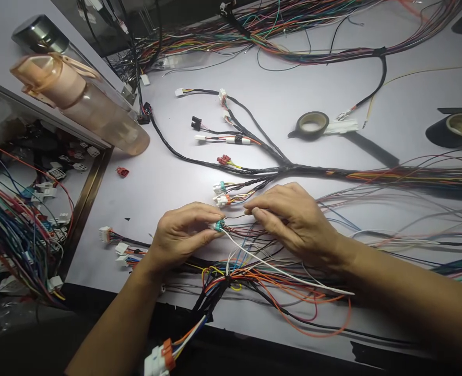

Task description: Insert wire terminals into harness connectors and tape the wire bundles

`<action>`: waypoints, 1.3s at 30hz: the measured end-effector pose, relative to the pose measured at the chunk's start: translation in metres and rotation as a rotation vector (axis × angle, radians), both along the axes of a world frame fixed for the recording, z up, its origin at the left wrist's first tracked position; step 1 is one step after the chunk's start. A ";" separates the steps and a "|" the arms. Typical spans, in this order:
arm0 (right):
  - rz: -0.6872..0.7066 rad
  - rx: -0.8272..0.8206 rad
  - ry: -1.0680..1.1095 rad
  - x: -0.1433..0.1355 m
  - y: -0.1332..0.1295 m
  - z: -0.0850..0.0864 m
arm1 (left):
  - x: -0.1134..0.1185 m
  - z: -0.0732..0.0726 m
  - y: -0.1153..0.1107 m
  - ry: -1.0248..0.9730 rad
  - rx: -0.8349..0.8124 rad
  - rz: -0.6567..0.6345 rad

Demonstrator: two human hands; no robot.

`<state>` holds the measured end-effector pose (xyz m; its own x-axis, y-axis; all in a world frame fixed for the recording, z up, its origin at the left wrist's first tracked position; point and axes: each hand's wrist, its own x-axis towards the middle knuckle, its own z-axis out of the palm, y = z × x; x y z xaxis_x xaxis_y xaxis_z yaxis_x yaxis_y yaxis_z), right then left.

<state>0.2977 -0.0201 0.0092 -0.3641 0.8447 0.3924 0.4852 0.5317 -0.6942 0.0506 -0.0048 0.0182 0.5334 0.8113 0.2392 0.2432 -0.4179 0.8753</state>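
Between the fingertips of my left hand [184, 232] is a small teal and white connector [218, 225], with several thin wires running from it to the right. My right hand [297, 224] pinches a thin dark wire [236, 216] just right of the connector. A white wire [277, 262] slants from the connector down to the right. Just above the hands lie an orange and white connector [222, 200] and another teal and white one [219, 187], on branches of a black-wrapped harness [312, 171]. Below my hands sits a bundle of orange, blue and yellow wires [231, 277].
Two bottles stand at the upper left, the nearer one peach-coloured [101, 115]. A tape roll [312, 125] lies above the harness, another [455, 129] at the right. A red connector [122, 172] rests on the white table [156, 183]. More wires fill the left bin and back edge.
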 end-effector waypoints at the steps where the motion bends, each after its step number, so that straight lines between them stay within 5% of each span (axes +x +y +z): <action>1: -0.019 -0.003 -0.003 0.000 0.000 0.000 | -0.001 0.000 0.000 -0.004 -0.004 0.005; 39: 0.006 0.024 -0.084 0.001 0.004 -0.005 | 0.000 0.004 -0.001 -0.045 -0.070 0.081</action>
<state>0.2989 -0.0163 0.0046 -0.4013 0.8331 0.3806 0.5383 0.5507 -0.6379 0.0506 -0.0061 0.0223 0.4553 0.8670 0.2028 0.2333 -0.3359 0.9125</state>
